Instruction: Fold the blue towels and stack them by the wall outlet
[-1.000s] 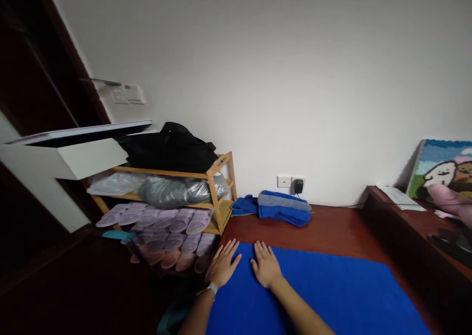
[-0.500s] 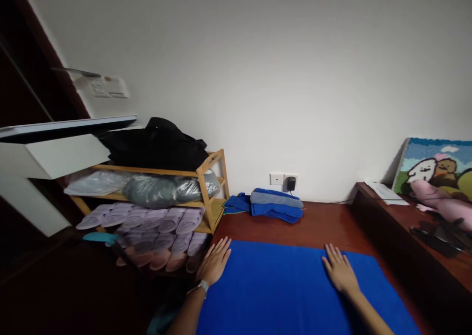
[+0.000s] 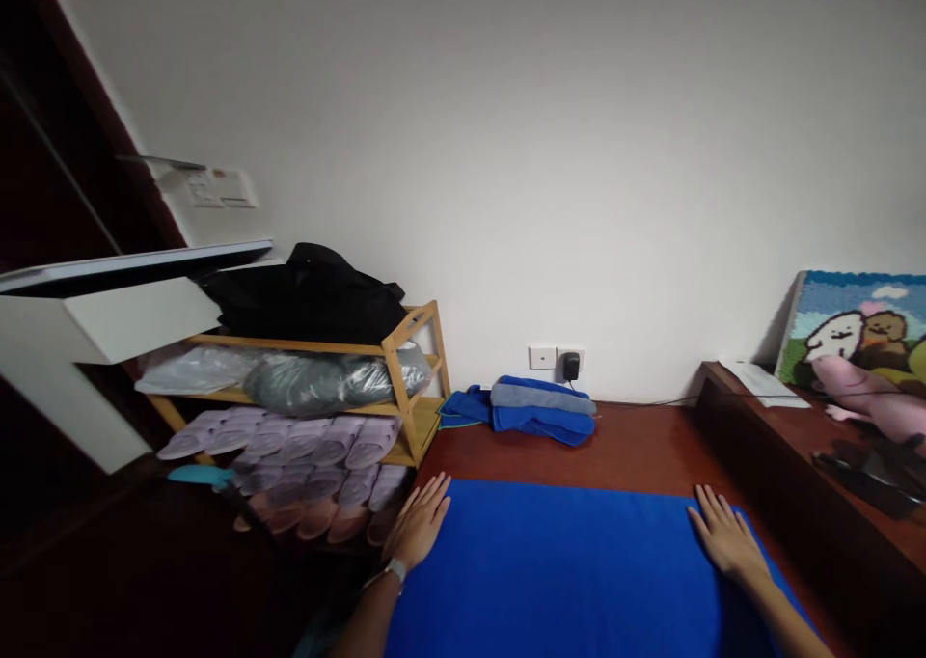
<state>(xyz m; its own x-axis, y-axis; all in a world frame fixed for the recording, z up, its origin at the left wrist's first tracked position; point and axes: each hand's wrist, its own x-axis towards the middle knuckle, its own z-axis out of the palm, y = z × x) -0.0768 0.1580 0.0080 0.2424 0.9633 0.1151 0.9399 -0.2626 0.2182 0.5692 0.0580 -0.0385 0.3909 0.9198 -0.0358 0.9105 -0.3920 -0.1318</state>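
Observation:
A plain blue cloth (image 3: 560,571) lies spread flat over the reddish-brown wooden surface (image 3: 637,446). On its far left corner rests my left hand (image 3: 420,523), palm down with the fingers stretched out; a watch or bracelet circles that wrist. My right hand (image 3: 727,537) lies flat near the far right corner, its fingers slightly spread. Neither hand grips anything. Beyond the cloth, against the wall, sit folded blue and grey towels (image 3: 542,412).
A wooden rack (image 3: 405,378) at left holds lilac slippers (image 3: 318,441), plastic-wrapped bundles and a black bag (image 3: 308,296). A plug (image 3: 571,365) sits in the wall socket. On the raised ledge (image 3: 738,397) at right are papers, a pink plush toy (image 3: 860,397) and a fuzzy picture.
My right hand has slid to the right across the cloth, towards its far right corner. My left hand stays at the left corner. The view has tilted up slightly.

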